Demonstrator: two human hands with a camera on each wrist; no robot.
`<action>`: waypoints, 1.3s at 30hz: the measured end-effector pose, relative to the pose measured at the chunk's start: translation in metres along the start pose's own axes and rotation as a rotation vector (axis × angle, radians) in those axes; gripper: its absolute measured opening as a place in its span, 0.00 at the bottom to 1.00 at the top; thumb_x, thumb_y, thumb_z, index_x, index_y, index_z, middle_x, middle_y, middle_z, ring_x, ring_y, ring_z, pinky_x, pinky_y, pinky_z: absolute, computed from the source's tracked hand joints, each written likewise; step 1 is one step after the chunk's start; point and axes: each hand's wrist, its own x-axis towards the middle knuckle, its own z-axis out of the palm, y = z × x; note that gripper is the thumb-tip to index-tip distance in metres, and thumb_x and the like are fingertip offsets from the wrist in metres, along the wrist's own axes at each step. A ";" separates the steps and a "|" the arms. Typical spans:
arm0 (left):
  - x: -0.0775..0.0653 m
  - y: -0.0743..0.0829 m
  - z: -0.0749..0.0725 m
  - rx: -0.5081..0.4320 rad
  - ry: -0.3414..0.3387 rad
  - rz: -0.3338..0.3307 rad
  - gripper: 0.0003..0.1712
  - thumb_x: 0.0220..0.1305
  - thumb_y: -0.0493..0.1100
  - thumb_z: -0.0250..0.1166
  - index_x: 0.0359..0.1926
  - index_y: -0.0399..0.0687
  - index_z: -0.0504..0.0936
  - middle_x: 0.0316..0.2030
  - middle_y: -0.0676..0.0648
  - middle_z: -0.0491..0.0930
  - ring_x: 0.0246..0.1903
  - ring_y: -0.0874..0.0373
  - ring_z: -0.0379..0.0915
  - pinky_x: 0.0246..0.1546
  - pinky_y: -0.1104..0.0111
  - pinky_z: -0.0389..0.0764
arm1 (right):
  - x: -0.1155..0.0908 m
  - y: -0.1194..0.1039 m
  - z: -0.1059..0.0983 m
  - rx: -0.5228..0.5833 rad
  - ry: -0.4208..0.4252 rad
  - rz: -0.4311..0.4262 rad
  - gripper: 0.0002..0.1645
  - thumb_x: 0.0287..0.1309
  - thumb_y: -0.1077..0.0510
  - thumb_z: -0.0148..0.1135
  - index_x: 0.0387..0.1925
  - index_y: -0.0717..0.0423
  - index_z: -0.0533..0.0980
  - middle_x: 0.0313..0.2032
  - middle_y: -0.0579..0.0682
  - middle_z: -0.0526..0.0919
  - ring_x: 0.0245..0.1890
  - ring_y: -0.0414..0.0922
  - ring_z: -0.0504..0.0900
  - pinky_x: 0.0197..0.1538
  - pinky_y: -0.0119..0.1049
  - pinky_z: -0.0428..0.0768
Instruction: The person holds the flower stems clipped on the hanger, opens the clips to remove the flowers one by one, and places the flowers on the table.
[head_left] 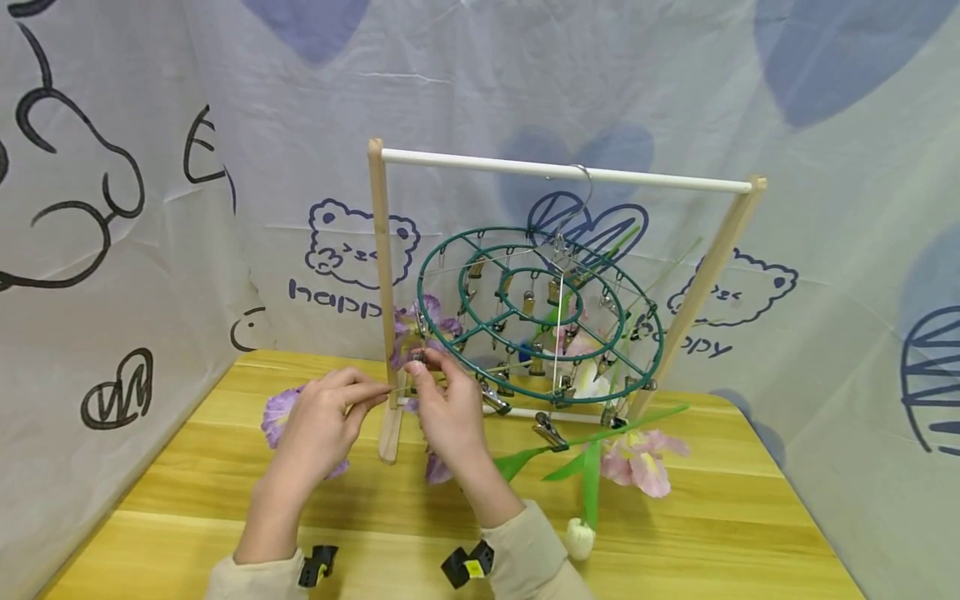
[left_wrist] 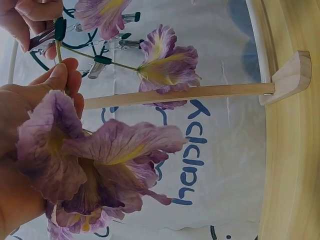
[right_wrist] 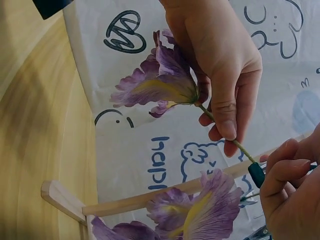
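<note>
My left hand (head_left: 324, 421) pinches the thin green stem of a purple artificial iris (right_wrist: 157, 82) between thumb and fingers. Its ruffled bloom (left_wrist: 107, 160) hangs below that hand in the left wrist view. Close beside, my right hand (head_left: 452, 410) grips a metal clip (left_wrist: 44, 39) with dark green tips (right_wrist: 256, 173), and the stem runs right to those tips. The clip is at the left rim of a round green hanging rack (head_left: 468, 362). Another purple iris (left_wrist: 170, 65) is held by its stem in a neighbouring clip (left_wrist: 102, 60).
A wooden stand (head_left: 381, 275) with a white top bar (head_left: 487, 162) bears the rack by its hook (head_left: 587, 187). Several clips dangle from the rings. A pink flower (head_left: 645, 462) and a white tulip (head_left: 580, 539) hang at the front right, over the wooden table (head_left: 720, 533).
</note>
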 end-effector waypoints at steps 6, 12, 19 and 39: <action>0.000 0.001 0.001 0.020 0.009 0.003 0.09 0.61 0.31 0.73 0.42 0.43 0.92 0.37 0.50 0.87 0.36 0.53 0.80 0.40 0.55 0.76 | 0.000 0.002 -0.002 0.051 -0.025 0.031 0.26 0.78 0.54 0.57 0.68 0.66 0.72 0.53 0.55 0.85 0.14 0.37 0.70 0.17 0.26 0.68; 0.000 0.000 0.002 0.025 0.012 0.000 0.09 0.61 0.31 0.73 0.42 0.44 0.93 0.37 0.51 0.87 0.36 0.54 0.80 0.38 0.56 0.75 | 0.000 0.001 -0.001 0.071 -0.024 0.047 0.26 0.78 0.55 0.57 0.68 0.66 0.72 0.52 0.58 0.86 0.13 0.36 0.70 0.18 0.26 0.69; 0.000 0.000 0.003 0.024 0.007 -0.003 0.09 0.62 0.32 0.73 0.43 0.45 0.93 0.37 0.51 0.87 0.36 0.53 0.80 0.39 0.55 0.76 | 0.000 0.001 -0.001 0.078 -0.024 0.050 0.24 0.78 0.56 0.56 0.67 0.65 0.72 0.51 0.57 0.86 0.14 0.37 0.69 0.18 0.26 0.68; -0.001 -0.001 0.004 0.015 0.005 -0.013 0.09 0.63 0.32 0.73 0.43 0.45 0.92 0.37 0.50 0.87 0.38 0.52 0.81 0.42 0.53 0.77 | 0.003 0.005 0.004 0.082 0.019 -0.003 0.14 0.77 0.61 0.55 0.55 0.65 0.79 0.52 0.56 0.84 0.30 0.39 0.72 0.34 0.25 0.73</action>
